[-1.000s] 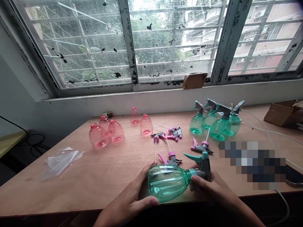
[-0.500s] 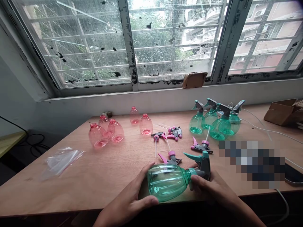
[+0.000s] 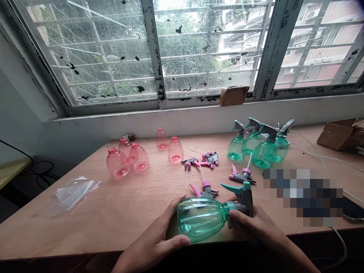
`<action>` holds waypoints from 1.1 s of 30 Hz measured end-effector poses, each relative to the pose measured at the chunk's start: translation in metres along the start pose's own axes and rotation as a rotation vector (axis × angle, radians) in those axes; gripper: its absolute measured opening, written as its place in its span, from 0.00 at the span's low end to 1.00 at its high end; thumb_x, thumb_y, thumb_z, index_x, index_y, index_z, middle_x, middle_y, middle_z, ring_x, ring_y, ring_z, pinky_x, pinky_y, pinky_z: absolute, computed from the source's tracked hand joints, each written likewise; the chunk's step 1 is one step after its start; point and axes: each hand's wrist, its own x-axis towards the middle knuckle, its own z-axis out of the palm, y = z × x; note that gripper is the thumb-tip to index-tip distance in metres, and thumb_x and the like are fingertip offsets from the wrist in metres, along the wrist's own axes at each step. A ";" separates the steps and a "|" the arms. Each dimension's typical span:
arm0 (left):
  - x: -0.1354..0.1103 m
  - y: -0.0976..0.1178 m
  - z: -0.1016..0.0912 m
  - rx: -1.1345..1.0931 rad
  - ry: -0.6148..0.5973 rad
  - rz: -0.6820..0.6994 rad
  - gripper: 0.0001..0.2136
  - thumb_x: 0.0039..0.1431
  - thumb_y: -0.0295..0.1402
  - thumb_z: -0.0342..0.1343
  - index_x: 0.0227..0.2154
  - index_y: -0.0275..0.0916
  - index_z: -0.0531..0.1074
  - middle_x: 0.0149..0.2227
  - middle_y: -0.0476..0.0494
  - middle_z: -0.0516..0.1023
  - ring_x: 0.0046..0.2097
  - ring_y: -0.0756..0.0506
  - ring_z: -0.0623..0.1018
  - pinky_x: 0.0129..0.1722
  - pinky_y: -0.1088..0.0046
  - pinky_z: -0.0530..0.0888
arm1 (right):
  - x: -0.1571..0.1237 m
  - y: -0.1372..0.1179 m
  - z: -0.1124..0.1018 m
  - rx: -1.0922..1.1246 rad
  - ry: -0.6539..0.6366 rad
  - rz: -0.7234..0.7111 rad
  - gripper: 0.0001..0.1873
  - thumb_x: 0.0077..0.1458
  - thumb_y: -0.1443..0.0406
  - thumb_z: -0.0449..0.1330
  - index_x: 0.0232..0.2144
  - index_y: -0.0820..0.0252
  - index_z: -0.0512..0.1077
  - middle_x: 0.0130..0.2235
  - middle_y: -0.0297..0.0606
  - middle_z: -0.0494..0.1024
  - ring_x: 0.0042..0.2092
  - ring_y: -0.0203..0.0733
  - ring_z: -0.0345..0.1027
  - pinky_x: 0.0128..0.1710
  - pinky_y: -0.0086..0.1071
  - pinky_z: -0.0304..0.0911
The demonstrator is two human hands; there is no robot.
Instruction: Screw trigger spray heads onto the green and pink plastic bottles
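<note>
A clear green spray bottle [image 3: 200, 220] lies on its side between my hands at the table's front edge, its dark grey and teal spray head pointing right. My left hand [image 3: 165, 231] cups the base end, thumb below and fingers behind. At the neck, my right hand [image 3: 253, 223] grips just under the spray head, its thumb on the collar; some fingers are hidden behind. Just beyond the bottle lies a pink and grey spray head [image 3: 207, 189], partly covered by it. Another pink spray head [image 3: 243, 176] with its tube rests farther right.
Several pink bottles [image 3: 139, 157] without heads stand at the back left. Several green spray bottles [image 3: 265, 151] with heads stand at the back right. Plastic bags [image 3: 75, 193] lie on the left. A cardboard box [image 3: 338, 134], white cables and a blurred patch are on the right.
</note>
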 end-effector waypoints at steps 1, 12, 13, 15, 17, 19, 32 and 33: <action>0.000 -0.001 0.000 0.001 0.001 -0.002 0.38 0.68 0.50 0.60 0.74 0.53 0.49 0.77 0.47 0.53 0.76 0.33 0.55 0.76 0.52 0.52 | 0.000 0.001 0.000 -0.003 -0.001 -0.005 0.26 0.52 0.43 0.71 0.36 0.59 0.74 0.21 0.30 0.77 0.23 0.40 0.70 0.25 0.32 0.66; -0.001 -0.003 -0.001 0.011 -0.005 -0.009 0.39 0.68 0.49 0.61 0.75 0.51 0.49 0.77 0.45 0.53 0.76 0.33 0.55 0.76 0.52 0.52 | 0.003 0.005 -0.005 -0.014 -0.047 -0.037 0.24 0.57 0.46 0.70 0.39 0.61 0.75 0.23 0.32 0.80 0.23 0.38 0.69 0.25 0.31 0.67; -0.001 -0.003 -0.001 0.011 -0.005 -0.008 0.39 0.68 0.49 0.61 0.75 0.51 0.49 0.77 0.45 0.53 0.76 0.33 0.55 0.76 0.52 0.51 | 0.003 0.005 -0.005 -0.016 -0.050 -0.038 0.24 0.57 0.46 0.69 0.39 0.61 0.75 0.23 0.32 0.80 0.23 0.38 0.69 0.25 0.31 0.67; 0.000 -0.002 -0.001 0.011 -0.005 -0.008 0.39 0.69 0.49 0.60 0.75 0.51 0.48 0.77 0.45 0.52 0.76 0.32 0.54 0.76 0.51 0.51 | 0.003 0.006 -0.005 -0.017 -0.048 -0.039 0.24 0.57 0.46 0.69 0.38 0.61 0.75 0.23 0.32 0.80 0.23 0.38 0.69 0.25 0.31 0.67; 0.000 -0.001 -0.001 0.011 -0.009 -0.005 0.38 0.68 0.49 0.60 0.75 0.52 0.49 0.77 0.46 0.52 0.76 0.32 0.54 0.76 0.51 0.51 | 0.003 0.006 -0.006 -0.023 -0.045 -0.041 0.24 0.57 0.46 0.69 0.38 0.61 0.75 0.23 0.32 0.80 0.23 0.38 0.69 0.25 0.31 0.67; 0.000 -0.001 -0.001 0.012 -0.014 0.000 0.38 0.68 0.50 0.60 0.74 0.52 0.49 0.77 0.46 0.52 0.76 0.33 0.55 0.76 0.52 0.51 | 0.003 0.006 -0.006 -0.026 -0.042 -0.036 0.25 0.56 0.46 0.70 0.39 0.61 0.75 0.23 0.32 0.79 0.23 0.38 0.69 0.25 0.31 0.66; 0.001 -0.001 0.000 -0.022 -0.004 0.010 0.38 0.68 0.50 0.61 0.74 0.52 0.50 0.77 0.45 0.54 0.75 0.33 0.56 0.75 0.52 0.53 | 0.002 0.006 -0.006 -0.048 -0.049 -0.036 0.26 0.55 0.45 0.70 0.36 0.62 0.75 0.21 0.31 0.77 0.22 0.38 0.69 0.23 0.30 0.65; 0.001 -0.001 0.000 -0.020 -0.004 0.011 0.38 0.68 0.50 0.61 0.74 0.53 0.50 0.77 0.45 0.54 0.75 0.33 0.56 0.75 0.52 0.53 | 0.003 0.006 -0.006 -0.057 -0.051 -0.035 0.26 0.56 0.44 0.69 0.35 0.62 0.75 0.21 0.31 0.77 0.22 0.39 0.69 0.23 0.30 0.65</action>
